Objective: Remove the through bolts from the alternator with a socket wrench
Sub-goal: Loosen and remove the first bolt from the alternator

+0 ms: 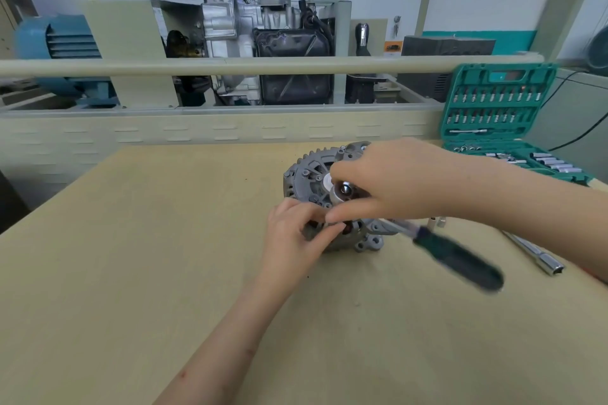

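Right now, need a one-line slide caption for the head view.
Right hand grips the socket wrench head on the alternator; left hand steadies its near edge.

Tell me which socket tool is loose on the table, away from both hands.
The long chrome extension bar at the right lies alone on the table. The green-handled socket wrench is at the alternator, its head under the right hand.

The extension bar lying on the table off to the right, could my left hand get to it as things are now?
Probably not easily. The left hand grips the alternator, and the right hand and ratchet handle cross between it and the extension bar. The right hand sits nearer.
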`<state>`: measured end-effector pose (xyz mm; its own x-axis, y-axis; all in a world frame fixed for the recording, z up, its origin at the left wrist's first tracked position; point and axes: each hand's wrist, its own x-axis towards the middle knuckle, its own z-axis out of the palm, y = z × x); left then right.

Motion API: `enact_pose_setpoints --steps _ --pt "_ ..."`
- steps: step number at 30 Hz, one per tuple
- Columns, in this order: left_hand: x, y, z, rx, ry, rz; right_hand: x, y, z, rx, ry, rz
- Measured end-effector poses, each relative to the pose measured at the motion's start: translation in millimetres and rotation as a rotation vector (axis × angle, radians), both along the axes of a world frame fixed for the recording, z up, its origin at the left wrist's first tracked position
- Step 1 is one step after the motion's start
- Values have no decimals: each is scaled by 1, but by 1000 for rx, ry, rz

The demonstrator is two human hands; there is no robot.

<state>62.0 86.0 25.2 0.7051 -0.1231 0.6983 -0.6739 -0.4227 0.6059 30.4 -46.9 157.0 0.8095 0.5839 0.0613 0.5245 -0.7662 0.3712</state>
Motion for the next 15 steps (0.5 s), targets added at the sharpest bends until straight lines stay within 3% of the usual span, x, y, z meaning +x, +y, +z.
enact_pose_setpoints --steps 6,15 --pt "-2 2 -1 59 -50 -30 3 -3 -3 8 78 57" --pt "-4 0 -1 -4 -24 21 6 -15 4 0 118 125"
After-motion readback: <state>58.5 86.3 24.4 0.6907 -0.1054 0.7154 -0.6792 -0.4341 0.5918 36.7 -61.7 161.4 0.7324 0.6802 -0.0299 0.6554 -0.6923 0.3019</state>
